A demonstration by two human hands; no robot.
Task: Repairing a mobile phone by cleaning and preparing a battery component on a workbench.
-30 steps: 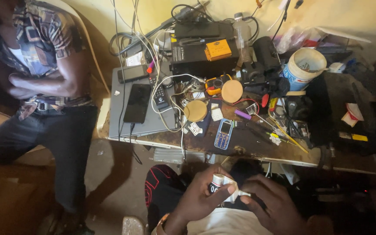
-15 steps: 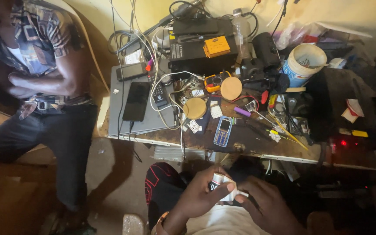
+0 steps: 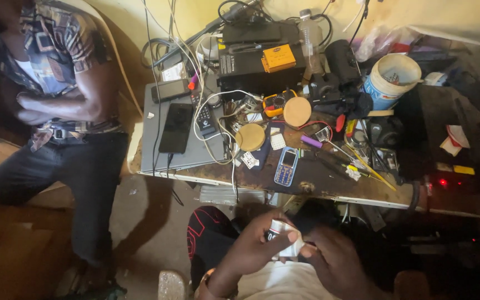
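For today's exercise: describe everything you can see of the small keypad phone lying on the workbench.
The phone is a small bar handset with a blue body, a dark screen above and a pale keypad below. It lies flat, face up, near the front edge of the bench, tilted slightly. Neither hand touches it. A white card piece lies just to its left; a round wooden disc sits beyond. Its condition cannot be judged.
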